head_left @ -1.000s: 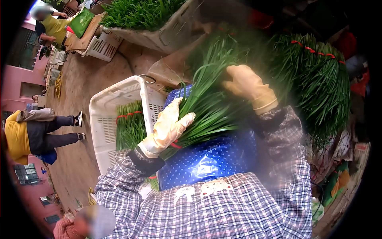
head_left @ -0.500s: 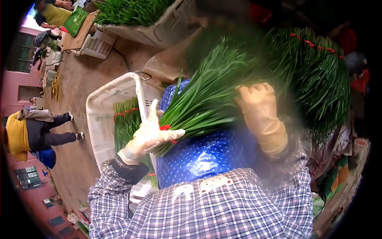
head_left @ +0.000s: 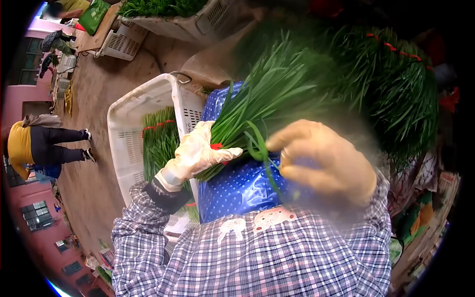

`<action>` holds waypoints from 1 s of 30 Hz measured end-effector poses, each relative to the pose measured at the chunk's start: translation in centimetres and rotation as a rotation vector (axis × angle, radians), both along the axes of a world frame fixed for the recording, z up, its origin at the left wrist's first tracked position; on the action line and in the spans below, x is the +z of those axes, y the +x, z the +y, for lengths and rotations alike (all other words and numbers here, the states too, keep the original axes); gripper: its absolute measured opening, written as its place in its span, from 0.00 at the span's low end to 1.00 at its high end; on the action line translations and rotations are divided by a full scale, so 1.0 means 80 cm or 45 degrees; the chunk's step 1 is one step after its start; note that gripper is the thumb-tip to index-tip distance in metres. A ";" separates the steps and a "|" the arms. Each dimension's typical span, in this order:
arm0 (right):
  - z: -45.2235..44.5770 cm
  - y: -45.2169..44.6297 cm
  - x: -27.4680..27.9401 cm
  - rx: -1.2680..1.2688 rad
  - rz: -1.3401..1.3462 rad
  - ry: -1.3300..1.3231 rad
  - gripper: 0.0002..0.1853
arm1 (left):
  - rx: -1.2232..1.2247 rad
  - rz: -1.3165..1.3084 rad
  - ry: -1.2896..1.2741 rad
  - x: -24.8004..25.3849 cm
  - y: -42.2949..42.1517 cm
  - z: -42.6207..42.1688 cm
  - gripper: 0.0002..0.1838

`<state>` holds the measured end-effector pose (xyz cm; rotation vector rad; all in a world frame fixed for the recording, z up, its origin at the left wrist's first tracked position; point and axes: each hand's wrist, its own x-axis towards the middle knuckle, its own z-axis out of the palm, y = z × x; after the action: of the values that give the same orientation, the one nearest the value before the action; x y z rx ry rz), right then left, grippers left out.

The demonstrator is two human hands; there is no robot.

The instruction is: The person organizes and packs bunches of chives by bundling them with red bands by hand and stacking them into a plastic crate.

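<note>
- The left hand (head_left: 190,156), gloved, is just beside the white crate (head_left: 118,126); its grip is closed around the red-tied end of the green leaf bundle (head_left: 267,94).
- That bundle fans out away from the crate, over blue dotted plastic (head_left: 242,190).
- The right hand (head_left: 321,161), gloved and blurred, is farther from the crate, fingers curled beside a loose leaf (head_left: 259,143); whether its grip pinches the leaf, I cannot tell.
- Another tied bundle (head_left: 159,138) stands inside the crate.
- Dark marks on the crate's near wall are too small to read.
- Beyond the crate, a green bag (head_left: 94,16) bears pale, unreadable writing.
- Haze hides part of the large bundle (head_left: 405,94), well apart from the crate.
</note>
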<state>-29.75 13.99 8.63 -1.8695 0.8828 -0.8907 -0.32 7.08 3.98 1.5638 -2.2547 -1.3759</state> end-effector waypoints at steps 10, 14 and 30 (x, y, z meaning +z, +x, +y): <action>-0.014 0.041 -0.057 -0.160 -0.662 1.110 0.09 | -0.030 -0.201 -0.243 -0.014 -0.001 0.012 0.49; 0.016 -0.019 -0.024 -0.383 -0.011 0.901 0.08 | -0.014 -0.188 -0.396 -0.047 0.013 0.012 0.51; -0.025 0.102 -0.066 -0.559 0.443 -0.603 0.19 | -0.137 -0.342 -0.529 0.047 -0.029 0.005 0.41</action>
<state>-21.63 11.99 3.35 -2.3295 1.4315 -1.1293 -2.64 7.45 7.72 1.5715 -2.5921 -0.6747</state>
